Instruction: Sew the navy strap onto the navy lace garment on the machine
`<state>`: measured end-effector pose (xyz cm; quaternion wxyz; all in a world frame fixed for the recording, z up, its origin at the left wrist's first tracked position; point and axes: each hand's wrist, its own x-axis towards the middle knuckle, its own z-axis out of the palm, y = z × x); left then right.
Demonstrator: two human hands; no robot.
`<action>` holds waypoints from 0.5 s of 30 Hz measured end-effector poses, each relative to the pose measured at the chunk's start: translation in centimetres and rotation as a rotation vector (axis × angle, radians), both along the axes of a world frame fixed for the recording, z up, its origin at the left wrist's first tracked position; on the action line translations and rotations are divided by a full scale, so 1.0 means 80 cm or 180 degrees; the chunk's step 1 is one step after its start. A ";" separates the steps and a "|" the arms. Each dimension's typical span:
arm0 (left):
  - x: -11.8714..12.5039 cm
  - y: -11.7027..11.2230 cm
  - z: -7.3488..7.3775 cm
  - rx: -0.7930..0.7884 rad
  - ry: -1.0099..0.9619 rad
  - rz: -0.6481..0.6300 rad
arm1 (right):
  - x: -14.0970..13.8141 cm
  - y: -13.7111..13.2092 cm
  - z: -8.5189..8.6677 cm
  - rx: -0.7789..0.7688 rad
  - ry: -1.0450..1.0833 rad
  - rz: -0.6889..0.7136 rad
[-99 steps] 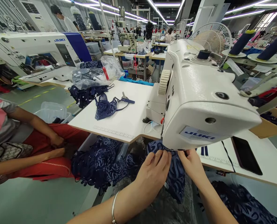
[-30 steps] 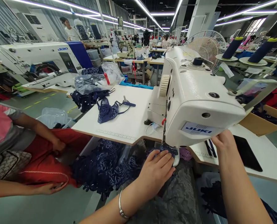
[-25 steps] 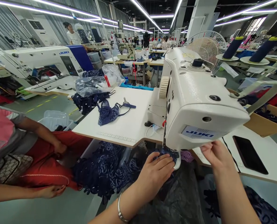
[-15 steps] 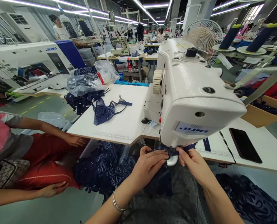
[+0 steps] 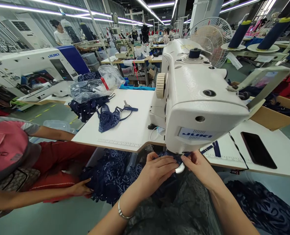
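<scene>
Both hands work at the front of a white sewing machine, below its head. My left hand presses with closed fingers on a navy bra, part of which hangs below the hand. My right hand pinches its edge on the other side of the machine's rounded metal arm end. A navy strap trails onto the tabletop beyond the right hand. The needle area is hidden under the machine head.
Another navy bra lies on the white table. A phone rests at right. Navy lace pieces fill a bin at left, where a co-worker's hand reaches in. More navy pieces lie lower right.
The co-worker leans in and one hand has moved up to the navy lace pieces. My right hand has shifted slightly left and up, still pinching the bra. My view has turned slightly.
</scene>
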<state>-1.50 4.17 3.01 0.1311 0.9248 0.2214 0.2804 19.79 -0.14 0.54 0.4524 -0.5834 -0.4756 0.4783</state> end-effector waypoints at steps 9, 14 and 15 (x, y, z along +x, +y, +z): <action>0.000 -0.002 0.001 0.0070 0.0081 0.0016 | -0.011 -0.005 0.007 0.0039 0.0210 -0.0122; -0.001 -0.001 0.005 0.0124 0.0212 -0.0083 | -0.011 -0.006 0.005 0.0023 0.0238 -0.0076; -0.001 -0.001 0.005 0.0144 0.0184 -0.0094 | -0.011 -0.006 0.004 0.0026 0.0271 -0.0072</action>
